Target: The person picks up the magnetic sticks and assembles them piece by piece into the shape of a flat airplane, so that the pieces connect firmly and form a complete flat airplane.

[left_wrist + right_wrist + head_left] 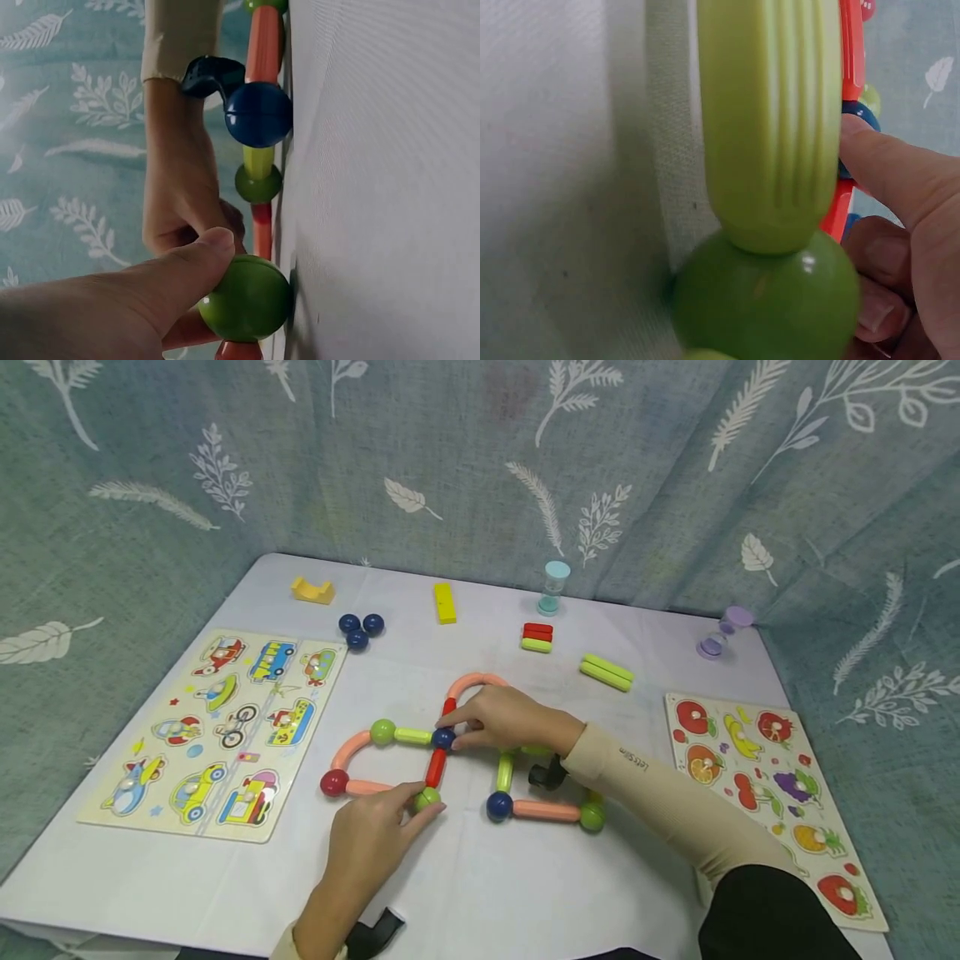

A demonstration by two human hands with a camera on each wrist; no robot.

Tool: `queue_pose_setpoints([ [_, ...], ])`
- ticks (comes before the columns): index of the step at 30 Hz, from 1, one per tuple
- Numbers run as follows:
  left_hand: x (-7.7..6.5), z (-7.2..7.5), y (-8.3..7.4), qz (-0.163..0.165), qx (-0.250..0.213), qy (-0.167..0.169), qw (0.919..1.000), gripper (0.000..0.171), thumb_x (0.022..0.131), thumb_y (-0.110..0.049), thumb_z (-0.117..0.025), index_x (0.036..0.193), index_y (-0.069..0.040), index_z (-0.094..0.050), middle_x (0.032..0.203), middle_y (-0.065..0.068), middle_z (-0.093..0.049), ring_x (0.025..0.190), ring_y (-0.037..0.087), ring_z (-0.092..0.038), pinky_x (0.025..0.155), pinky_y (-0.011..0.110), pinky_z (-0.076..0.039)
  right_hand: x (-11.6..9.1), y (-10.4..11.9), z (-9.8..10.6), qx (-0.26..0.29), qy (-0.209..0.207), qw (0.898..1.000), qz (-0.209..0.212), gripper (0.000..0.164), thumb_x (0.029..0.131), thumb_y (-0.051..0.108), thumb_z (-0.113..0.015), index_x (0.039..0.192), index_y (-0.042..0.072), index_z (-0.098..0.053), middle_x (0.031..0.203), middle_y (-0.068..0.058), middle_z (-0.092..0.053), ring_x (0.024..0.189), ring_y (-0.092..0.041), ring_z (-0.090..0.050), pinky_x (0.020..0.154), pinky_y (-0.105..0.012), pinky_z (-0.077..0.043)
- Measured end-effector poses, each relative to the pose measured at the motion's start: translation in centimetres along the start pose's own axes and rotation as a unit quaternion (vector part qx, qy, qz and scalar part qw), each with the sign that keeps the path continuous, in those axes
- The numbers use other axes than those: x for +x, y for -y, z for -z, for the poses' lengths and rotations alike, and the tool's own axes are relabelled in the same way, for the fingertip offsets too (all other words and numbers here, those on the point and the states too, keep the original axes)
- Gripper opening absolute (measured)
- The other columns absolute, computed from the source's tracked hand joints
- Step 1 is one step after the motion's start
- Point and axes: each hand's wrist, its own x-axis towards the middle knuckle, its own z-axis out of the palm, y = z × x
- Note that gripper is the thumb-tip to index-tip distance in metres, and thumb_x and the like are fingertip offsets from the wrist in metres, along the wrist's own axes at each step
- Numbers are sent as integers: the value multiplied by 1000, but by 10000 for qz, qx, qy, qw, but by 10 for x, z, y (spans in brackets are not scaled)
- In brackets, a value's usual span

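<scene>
My left hand [369, 839] pinches a green ball [427, 798] between thumb and fingers at the near corner of a loop of rods and balls. Just beyond it, my right hand [510, 718] grips a dark blue ball [443, 738]. A short red rod [436, 768] runs between these two balls. The loop also has a yellow-green rod [413, 736], a second green ball [382, 732], a curved orange rod [350, 748] and a red ball [333, 782]. Another curved orange rod [474, 680] arches behind my right hand, which hides part of the joined pieces.
Right of the loop, a straight orange rod [546, 811] joins a blue ball [499, 806] and a green ball [592, 816]. Puzzle boards [172, 693] [757, 760] flank the work. Farther back are blue balls [357, 639], loose rods [607, 672] and a teal sand timer [553, 587].
</scene>
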Motion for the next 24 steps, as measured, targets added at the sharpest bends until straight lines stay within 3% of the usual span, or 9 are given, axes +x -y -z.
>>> queue_pose_setpoints([
  [3,2,-1,-1,11,-47,-17,10000,39,71,-47,-78,98,-20,-73,53,-18,-42,41,2,-32,39,22,-26,-10,7,6,-256,-198,9994,-101,46,84,42,-67,128,33,-57,60,12,-49,56,-4,-44,49,-23,-32],
  [7,2,-1,-2,51,-42,48,10000,40,70,-49,-77,98,-21,-73,54,-18,-43,41,1,-32,39,21,-26,-42,34,11,-238,-603,9975,-284,37,83,40,-70,117,28,-66,60,12,-50,53,-4,-43,49,-23,-33],
  [11,-1,1,2,-70,-27,150,9999,46,69,-54,-76,104,-24,-71,52,-18,-39,42,1,-31,40,21,-25,-79,63,-6,-372,-811,9954,-360,30,82,42,-70,104,22,-71,68,14,-60,55,2,-45,50,-17,-36],
  [17,-2,8,10,-383,-27,326,9987,48,66,-42,-83,110,-30,-68,50,-17,-32,44,2,-31,42,21,-25,-104,78,-38,-875,-1467,9827,-716,34,78,43,-73,102,18,-70,61,13,-52,53,0,-45,47,-16,-34],
  [24,8,4,5,-542,-156,563,9968,45,68,-40,-83,110,-30,-70,73,-15,-65,55,-1,-45,49,18,-35,-113,77,-55,-1154,-1888,9700,-1009,35,79,40,-73,107,20,-66,77,8,-66,65,-3,-59,55,-19,-44],
])
